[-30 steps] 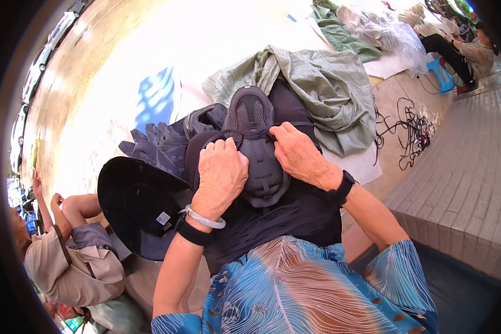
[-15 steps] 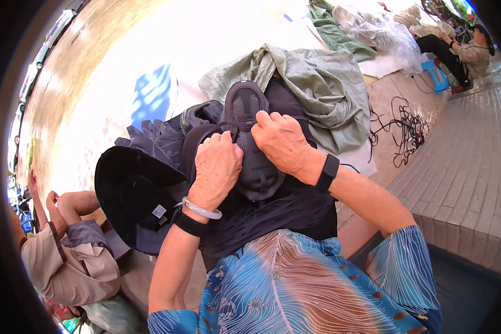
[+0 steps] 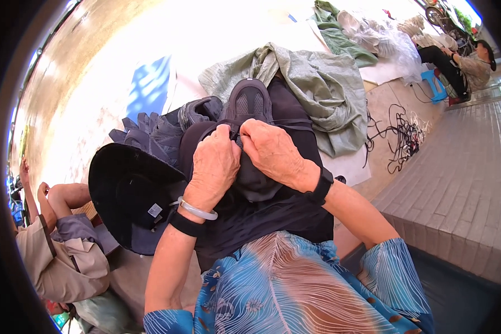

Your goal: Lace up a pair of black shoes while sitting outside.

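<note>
Head view. Both hands sit together on a dark grey shoe (image 3: 249, 106) that rests toe-away on the person's lap, over dark trousers (image 3: 273, 211).

Left hand (image 3: 214, 167): fingers curled and pinched at the shoe's lacing area, just behind the toe cap. A pale bangle (image 3: 197, 210) and a black band are on its wrist.

Right hand (image 3: 273, 150): fingers bent in and pinched at the same spot, fingertips touching or just beside those of the left hand. A black watch (image 3: 320, 186) is on its wrist. Whether each hand grips a lace or the shoe's upper, cannot tell; the fingers cover it.

Shoe's toe and mesh front show beyond the knuckles; its heel end is hidden under the palms.

Surroundings:
- Second grey shoe (image 3: 197, 111), just left of the held one and beyond the left hand.
- Dark grey gloves (image 3: 147, 133) further left of that.
- Black wide-brimmed hat (image 3: 131, 195), beside the left forearm.
- Olive-green cloth (image 3: 317, 83), crumpled, beyond the right hand.
- Tangle of black cords (image 3: 401, 136) on the ground, well right of the right hand.
- Another person sits low at the left edge.
</note>
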Demonstrator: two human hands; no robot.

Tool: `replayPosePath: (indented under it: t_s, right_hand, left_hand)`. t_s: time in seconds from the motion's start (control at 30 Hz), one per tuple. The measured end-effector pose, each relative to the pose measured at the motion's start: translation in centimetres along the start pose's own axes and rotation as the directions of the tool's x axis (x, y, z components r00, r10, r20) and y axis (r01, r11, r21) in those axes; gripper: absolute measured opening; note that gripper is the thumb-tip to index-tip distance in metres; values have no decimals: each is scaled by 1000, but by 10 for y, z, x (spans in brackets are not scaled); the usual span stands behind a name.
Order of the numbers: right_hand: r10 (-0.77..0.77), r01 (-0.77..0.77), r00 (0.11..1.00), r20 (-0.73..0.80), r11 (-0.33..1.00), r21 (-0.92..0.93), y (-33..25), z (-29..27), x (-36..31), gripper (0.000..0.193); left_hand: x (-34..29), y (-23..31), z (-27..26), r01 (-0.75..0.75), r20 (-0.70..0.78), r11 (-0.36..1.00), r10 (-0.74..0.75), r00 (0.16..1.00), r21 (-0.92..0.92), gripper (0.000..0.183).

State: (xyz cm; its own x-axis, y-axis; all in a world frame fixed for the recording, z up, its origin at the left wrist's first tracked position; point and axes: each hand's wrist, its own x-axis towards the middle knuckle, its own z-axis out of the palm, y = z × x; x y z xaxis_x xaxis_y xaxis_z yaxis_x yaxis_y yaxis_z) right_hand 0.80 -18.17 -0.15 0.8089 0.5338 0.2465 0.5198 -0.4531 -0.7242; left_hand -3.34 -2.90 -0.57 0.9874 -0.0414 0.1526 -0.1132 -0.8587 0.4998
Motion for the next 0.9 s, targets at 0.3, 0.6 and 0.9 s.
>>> replayPosePath:
  t_s: [0.3, 0.6, 0.9]
  right_hand:
    - [43, -31, 999, 20, 913, -406, -8, 18, 3, 10]
    - [-44, 34, 999, -14, 914, -404, 4, 27, 3, 6]
    - [69, -35, 992, -101, 951, 306, -17, -21, -10, 15]
  left_hand:
    - [5, -8, 0, 2, -31, 1000, -2, 1000, -15, 19]
    - [8, -6, -4, 55, 34, 998, -54, 998, -27, 20]
    - [-7, 7, -18, -166, -285, 983, 138, 949, -79, 16]
